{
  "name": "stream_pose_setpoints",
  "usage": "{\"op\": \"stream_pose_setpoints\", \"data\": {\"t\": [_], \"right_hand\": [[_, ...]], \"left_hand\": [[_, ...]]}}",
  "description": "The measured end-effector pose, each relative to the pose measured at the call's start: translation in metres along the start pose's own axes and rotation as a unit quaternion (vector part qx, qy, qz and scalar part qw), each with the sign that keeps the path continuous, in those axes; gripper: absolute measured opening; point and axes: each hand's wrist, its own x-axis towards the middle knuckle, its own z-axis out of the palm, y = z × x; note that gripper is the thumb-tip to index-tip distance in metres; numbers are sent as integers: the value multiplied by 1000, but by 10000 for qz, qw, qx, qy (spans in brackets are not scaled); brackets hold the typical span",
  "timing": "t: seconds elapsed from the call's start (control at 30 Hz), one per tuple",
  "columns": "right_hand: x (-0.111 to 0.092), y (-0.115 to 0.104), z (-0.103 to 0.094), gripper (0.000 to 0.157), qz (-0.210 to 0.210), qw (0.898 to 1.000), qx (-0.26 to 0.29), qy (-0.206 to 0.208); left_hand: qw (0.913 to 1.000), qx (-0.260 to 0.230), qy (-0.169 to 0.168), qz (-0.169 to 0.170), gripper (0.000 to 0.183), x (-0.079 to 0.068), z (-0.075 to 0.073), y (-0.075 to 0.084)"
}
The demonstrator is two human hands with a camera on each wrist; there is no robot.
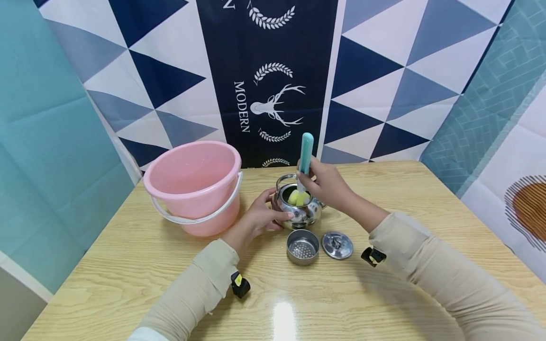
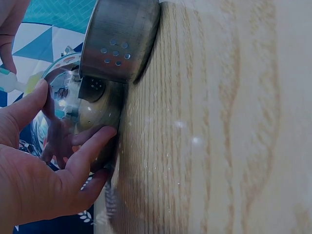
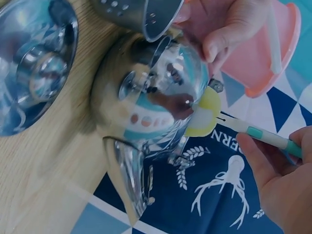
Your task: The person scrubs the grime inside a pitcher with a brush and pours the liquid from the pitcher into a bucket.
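A shiny steel teapot (image 1: pixel 307 217) stands on the table with its top uncovered. My left hand (image 1: pixel 260 214) holds it by its left side, thumb near the rim and fingers around the lower body. My right hand (image 1: pixel 326 184) grips the teal handle of a sponge brush (image 1: pixel 305 151) from above. The brush's yellow sponge head (image 3: pixel 205 113) sits in the teapot's mouth, its lower part hidden inside. In front of the teapot are a perforated steel strainer cup (image 1: pixel 302 247) and, to its right, the round steel lid (image 1: pixel 337 245).
A pink bucket (image 1: pixel 192 182) with a white handle stands on the left of the wooden table (image 1: pixel 264 284), close to my left hand. Behind the table hangs a patterned cloth (image 1: pixel 273 61) with triangles and a deer head.
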Motion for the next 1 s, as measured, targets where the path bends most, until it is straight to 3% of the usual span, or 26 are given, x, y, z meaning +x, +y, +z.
{"op": "stream_pose_setpoints", "data": {"t": [0.43, 0.77, 1.0], "right_hand": [[4, -5, 12, 17, 271, 9982, 394, 365], [7, 5, 17, 21, 457, 9974, 304, 459], [7, 11, 13, 18, 324, 9987, 71, 396]], "left_hand": [[10000, 8, -4, 31, 89, 0, 1, 0], [9999, -101, -28, 78, 89, -1, 2, -2], [9999, -120, -50, 92, 89, -1, 2, -1]]}}
